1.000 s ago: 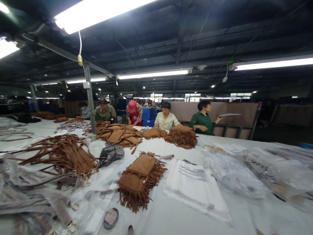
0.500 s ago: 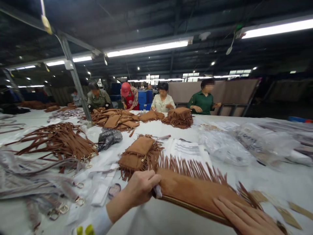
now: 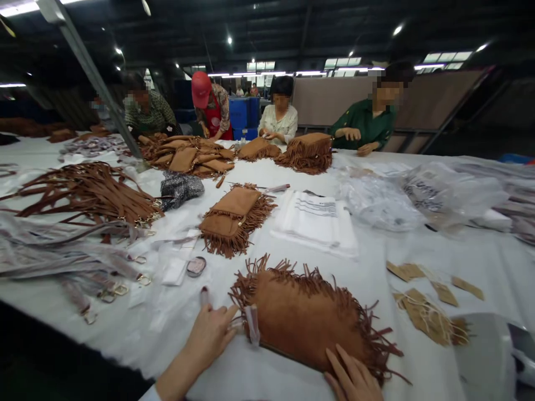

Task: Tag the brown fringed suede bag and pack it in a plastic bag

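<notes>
A brown fringed bag [image 3: 305,314] lies flat on the white table, its fringe spread along the far edge and both ends. At its left end hangs a plastic-wrapped tab [image 3: 252,324]. My left hand [image 3: 212,334] is beside that end, fingers partly curled near the wrapped tab; a small wrapped strip [image 3: 204,296] stands at its index fingertip, and whether the hand grips anything is unclear. My right hand [image 3: 353,376] rests with spread fingers on the bag's near right edge. Beyond the bag sits a small stack of fringed bags [image 3: 230,214].
Brown straps [image 3: 92,192] and wrapped straps with metal rings [image 3: 71,259] lie left. White cloths [image 3: 315,220] and plastic bags [image 3: 376,197] are beyond; cardboard tags [image 3: 426,317] lie right. Several people work across the table [image 3: 259,181] behind piled bags [image 3: 188,156].
The bag now lies flat, with its zipper edge no longer raised. My left hand has left the bag's corner and moved left. The view has tilted down.
</notes>
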A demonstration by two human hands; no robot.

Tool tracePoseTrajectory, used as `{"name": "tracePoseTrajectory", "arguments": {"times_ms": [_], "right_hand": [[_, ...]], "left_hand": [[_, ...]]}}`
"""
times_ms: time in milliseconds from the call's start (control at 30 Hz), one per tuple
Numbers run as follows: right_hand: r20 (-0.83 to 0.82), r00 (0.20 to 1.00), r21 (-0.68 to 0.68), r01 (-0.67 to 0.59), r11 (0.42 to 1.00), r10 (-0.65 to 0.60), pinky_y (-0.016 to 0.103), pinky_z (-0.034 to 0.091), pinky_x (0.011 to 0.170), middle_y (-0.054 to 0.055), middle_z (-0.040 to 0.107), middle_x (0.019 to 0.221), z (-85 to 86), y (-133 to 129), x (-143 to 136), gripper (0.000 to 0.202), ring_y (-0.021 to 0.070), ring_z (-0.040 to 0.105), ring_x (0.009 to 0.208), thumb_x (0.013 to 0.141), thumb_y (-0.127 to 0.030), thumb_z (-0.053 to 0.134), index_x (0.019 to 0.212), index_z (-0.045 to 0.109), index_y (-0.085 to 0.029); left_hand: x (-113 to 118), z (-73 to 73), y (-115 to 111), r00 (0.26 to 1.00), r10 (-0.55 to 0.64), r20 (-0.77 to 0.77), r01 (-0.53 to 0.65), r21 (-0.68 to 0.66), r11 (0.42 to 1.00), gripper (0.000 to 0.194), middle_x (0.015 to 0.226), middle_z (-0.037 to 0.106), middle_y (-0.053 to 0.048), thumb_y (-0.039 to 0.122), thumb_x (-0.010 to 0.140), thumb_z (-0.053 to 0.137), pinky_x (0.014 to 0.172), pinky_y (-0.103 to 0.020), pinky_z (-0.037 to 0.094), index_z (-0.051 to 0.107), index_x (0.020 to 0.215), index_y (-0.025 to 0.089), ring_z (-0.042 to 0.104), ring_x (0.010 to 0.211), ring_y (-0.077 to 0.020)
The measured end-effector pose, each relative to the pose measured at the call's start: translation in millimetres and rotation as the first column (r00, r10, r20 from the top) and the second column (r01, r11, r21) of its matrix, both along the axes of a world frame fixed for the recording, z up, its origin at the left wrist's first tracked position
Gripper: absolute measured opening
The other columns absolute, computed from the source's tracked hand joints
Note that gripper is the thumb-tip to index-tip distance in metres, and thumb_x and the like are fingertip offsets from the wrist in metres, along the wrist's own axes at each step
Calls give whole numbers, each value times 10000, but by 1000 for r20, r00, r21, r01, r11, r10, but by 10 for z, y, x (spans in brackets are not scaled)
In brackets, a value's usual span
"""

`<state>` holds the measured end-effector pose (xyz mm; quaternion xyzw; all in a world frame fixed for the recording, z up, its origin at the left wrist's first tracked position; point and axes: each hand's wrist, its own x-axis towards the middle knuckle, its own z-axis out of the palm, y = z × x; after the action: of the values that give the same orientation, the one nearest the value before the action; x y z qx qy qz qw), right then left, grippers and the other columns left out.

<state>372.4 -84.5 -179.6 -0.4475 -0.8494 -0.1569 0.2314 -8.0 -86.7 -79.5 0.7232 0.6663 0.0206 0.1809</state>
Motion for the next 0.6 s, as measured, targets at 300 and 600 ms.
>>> {"name": "tracePoseTrajectory", "arguments": {"times_ms": [300,600], "right_hand": [[-140,986,-35,85,996,-89,429,477,851,130,625,1210,-28,-77,-260,393,277,592,955,951,-436,428,1212,621,-214],[-127,990,-38,56,998,-60,427,492,844,143,602,1246,-34,-91,-228,435,275,587,960,938,-419,473,1316,536,-212]], "left_hand": [[-67,-101,-310,925,305,225,-293,-85,952,373,991,673,-83,463,896,435,899,-374,411,603,1131,227,599,975,-257],[611,-270,-293,916,-95,389,54,116,992,115,1100,625,-61,305,789,622,935,-425,392,684,880,269,533,1045,-267]]}}
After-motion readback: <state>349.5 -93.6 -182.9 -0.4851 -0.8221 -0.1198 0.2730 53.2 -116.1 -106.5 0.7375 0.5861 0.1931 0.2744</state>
